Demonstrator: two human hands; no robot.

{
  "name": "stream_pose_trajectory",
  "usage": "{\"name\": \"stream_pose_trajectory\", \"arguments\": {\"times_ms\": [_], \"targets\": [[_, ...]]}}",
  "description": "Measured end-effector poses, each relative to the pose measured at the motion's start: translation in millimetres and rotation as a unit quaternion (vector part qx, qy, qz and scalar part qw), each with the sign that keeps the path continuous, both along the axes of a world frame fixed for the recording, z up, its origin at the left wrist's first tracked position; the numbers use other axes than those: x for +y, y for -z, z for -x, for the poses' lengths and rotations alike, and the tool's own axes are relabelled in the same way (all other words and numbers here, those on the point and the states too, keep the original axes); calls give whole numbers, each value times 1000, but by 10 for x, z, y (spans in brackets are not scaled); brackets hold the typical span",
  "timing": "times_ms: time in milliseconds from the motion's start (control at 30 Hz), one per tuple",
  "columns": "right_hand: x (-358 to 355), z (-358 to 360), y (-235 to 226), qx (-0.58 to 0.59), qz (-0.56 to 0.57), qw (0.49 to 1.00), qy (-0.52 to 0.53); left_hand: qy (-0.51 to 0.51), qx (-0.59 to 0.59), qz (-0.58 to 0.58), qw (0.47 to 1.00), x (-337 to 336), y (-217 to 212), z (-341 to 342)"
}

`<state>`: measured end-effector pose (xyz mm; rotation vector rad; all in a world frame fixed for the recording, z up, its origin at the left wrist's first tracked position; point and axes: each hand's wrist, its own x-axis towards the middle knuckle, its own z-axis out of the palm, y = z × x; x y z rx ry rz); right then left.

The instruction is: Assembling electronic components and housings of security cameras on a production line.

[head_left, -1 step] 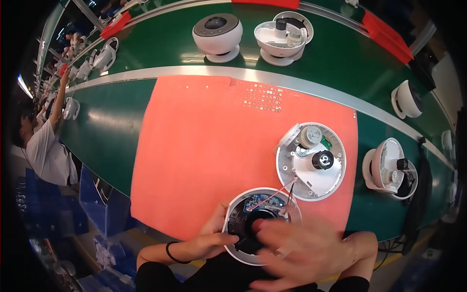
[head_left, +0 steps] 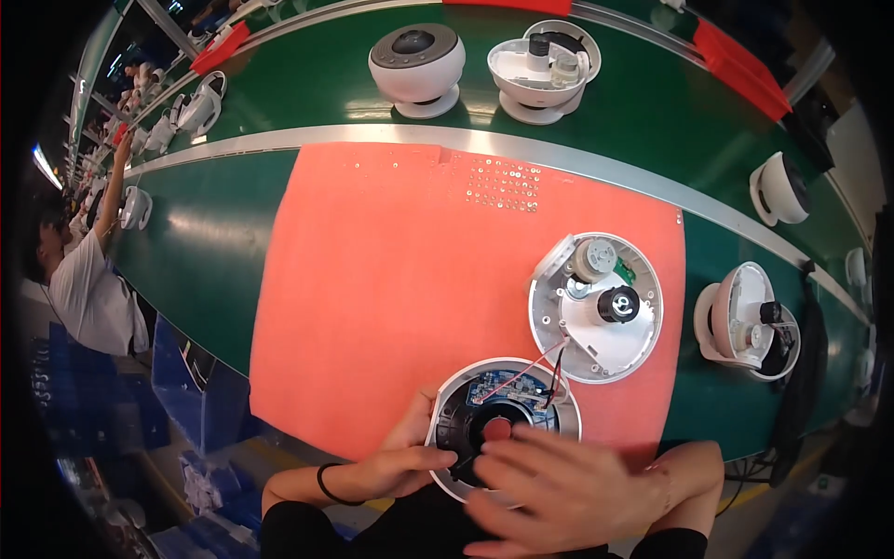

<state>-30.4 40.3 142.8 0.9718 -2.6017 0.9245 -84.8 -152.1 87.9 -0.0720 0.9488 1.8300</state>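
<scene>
A round white camera housing (head_left: 507, 410), with a black inside, a blue circuit board and a small red part at its centre, lies at the near edge of the orange mat (head_left: 391, 279). My left hand (head_left: 400, 461) grips its left rim, with the thumb reaching into the black inside. My right hand (head_left: 573, 494) lies blurred over its lower right part with fingers spread, hiding that side. Thin red and black wires (head_left: 549, 363) run from the housing to a white round base plate (head_left: 596, 312) carrying a motor and a black knob.
Two white dome units (head_left: 417, 65) (head_left: 545, 70) stand on the green conveyor belt (head_left: 205, 233) beyond a metal rail. More open white units (head_left: 745, 326) (head_left: 778, 186) sit at the right. A person in a white shirt (head_left: 88, 289) works at far left.
</scene>
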Motion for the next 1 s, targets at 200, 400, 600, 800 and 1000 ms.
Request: {"name": "stream_pose_trajectory", "arguments": {"times_ms": [200,400,600,800,1000], "targets": [[-53,-143,-80,-5,-28,998,62,-7,-64,-88,994,29,-45,21],[-2,-341,-123,-43,139,981,126,-12,316,50,947,513,76,562],[455,-158,-112,-218,249,943,-20,126,477,56,868,684,138,775],[900,-189,-183,-412,422,769,247,239,441,51,863,591,-90,930],[982,-39,-95,-489,418,743,184,65,792,133,592,215,40,487]]}}
